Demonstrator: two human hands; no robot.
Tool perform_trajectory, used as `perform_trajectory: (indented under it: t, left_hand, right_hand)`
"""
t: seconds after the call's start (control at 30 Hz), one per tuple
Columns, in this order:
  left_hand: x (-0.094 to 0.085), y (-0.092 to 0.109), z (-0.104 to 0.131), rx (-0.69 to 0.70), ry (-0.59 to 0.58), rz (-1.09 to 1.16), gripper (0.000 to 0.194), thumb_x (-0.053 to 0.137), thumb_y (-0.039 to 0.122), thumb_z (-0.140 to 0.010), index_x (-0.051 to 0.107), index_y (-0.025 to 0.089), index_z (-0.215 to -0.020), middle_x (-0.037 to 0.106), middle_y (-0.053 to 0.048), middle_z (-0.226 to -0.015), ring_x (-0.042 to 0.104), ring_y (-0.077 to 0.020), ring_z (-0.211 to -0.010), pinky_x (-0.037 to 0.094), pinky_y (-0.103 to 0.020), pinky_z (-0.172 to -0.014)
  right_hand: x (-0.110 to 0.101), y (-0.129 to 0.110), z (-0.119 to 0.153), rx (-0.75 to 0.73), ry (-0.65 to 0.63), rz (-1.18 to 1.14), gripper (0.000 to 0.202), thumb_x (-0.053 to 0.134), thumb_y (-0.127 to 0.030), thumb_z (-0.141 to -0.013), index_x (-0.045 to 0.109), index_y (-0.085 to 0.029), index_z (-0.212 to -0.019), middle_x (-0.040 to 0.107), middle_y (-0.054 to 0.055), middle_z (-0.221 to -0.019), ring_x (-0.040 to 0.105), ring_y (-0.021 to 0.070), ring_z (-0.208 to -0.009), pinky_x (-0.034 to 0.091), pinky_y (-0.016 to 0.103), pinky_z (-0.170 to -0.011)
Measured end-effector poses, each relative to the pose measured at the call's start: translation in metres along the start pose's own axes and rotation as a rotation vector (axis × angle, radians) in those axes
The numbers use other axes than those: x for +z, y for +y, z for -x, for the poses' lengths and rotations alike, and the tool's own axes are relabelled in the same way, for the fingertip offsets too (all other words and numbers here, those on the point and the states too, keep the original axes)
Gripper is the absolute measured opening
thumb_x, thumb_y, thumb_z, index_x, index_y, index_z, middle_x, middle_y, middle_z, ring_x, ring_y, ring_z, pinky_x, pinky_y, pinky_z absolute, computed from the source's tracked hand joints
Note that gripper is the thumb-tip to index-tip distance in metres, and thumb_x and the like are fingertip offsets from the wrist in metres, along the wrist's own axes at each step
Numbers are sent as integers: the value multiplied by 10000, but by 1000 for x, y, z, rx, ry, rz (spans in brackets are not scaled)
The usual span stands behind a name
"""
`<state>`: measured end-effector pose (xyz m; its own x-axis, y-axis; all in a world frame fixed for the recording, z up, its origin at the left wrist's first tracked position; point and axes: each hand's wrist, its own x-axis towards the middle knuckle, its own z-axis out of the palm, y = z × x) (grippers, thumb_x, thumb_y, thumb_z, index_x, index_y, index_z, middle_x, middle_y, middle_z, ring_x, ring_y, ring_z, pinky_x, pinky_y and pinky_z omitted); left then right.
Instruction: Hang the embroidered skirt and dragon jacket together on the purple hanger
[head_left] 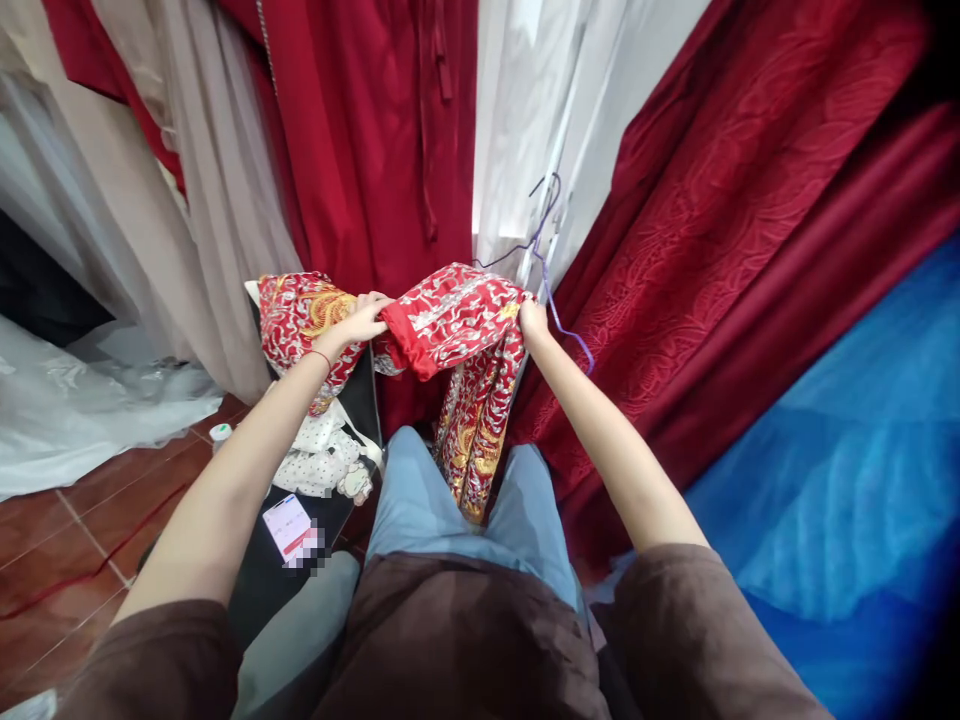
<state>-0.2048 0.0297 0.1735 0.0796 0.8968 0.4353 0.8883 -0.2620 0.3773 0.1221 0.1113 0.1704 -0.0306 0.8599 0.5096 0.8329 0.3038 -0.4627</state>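
Note:
A red garment (461, 315) with white and gold embroidery stretches between my two hands, its lower part hanging down between my knees. At its plain red cuff, my left hand (367, 318) has its fingers closed on the cloth. My right hand (532, 318) grips the other end, by a yellow motif. Just behind that hand, purple wire hangers (541, 250) hang by a white pole. Under and beyond my left hand lies another piece of the same patterned cloth (289, 320); whether the two pieces join, I cannot tell.
Long red gowns (375, 130) hang in front, with an embossed red one (750, 200) at right. Blue fabric (840, 500) spreads at lower right. On a dark surface at left are a lit phone (289, 530) and a white dotted cloth (322, 455). White tulle (90, 400) trails over the tiles.

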Motion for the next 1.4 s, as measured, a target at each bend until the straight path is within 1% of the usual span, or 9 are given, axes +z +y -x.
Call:
perform_trajectory:
  t: [0.23,0.37,0.47,0.57,0.67,0.8,0.93,1.1,1.4]
  left_hand:
    - [10,37,-36,-80,336,76,310,431,221,-920,676,178,-1105,743,-96,-1009,681,-271,-1042,514,-343,-901]
    - [19,67,-39,-28,170,-251,268,496,317,-954,708,205,-1075,754,-134,-1030,706,-329,-1042,513,-376,-881]
    - [36,93,-32,63,-5,-407,337,491,389,-975,729,190,-1106,759,-160,-1065,708,-350,-1065,523,-395,-884]
    - [48,116,-29,89,-80,-480,367,490,380,-976,730,171,-1160,757,-174,-1106,705,-351,-1083,531,-405,-894]
    - [49,130,-33,77,-79,-505,378,512,386,-964,722,158,-1182,750,-180,-1138,704,-345,-1089,532,-402,-898]
    - [47,138,-39,90,-104,-477,392,514,402,-962,713,143,-1178,751,-187,-1121,709,-353,-1074,532,-401,-872]
    - [47,141,-38,129,-99,-474,403,520,436,-959,696,155,-1189,754,-172,-1106,713,-342,-1059,526,-378,-853]
    - [48,137,-40,136,-94,-495,446,538,512,-951,667,159,-1191,748,-160,-1101,711,-331,-1069,516,-352,-844]
    - [66,99,-21,197,-198,-377,594,693,555,-855,571,213,-1325,758,-105,-1113,712,-300,-1068,505,-343,-897]
  right_hand:
    - [-9,30,65,-35,-324,188,350,525,-264,-896,768,-208,-1141,769,115,-1152,709,287,-1117,540,316,-878]
    - [-11,36,73,-208,-586,392,525,677,-219,-815,667,-256,-1339,732,122,-1254,687,308,-1184,551,365,-927]
    - [-15,33,73,-256,-770,326,978,856,-246,-662,439,-171,-1543,678,189,-1330,684,324,-1178,552,372,-952]
    - [-21,20,88,-360,-594,120,1303,890,-343,-631,110,-76,-1640,492,285,-1508,601,354,-1305,523,418,-1029]
    - [-29,0,119,-445,-263,64,1277,799,-393,-752,-59,-74,-1643,238,322,-1638,423,392,-1463,472,496,-1095]
    - [-36,-23,154,-781,-150,320,850,552,-188,-914,146,-243,-1658,185,190,-1704,191,365,-1578,279,587,-1206]
    - [-42,-33,158,-1061,-265,448,640,376,-113,-958,341,-193,-1593,457,164,-1576,386,304,-1470,262,528,-1204]
    - [-52,-19,140,-830,-236,568,459,504,-178,-932,555,-14,-1357,673,230,-1183,565,331,-1124,356,510,-1057]
    - [-82,42,107,-623,-288,730,338,534,-275,-921,740,-90,-1116,734,197,-1078,503,349,-1101,305,501,-974]
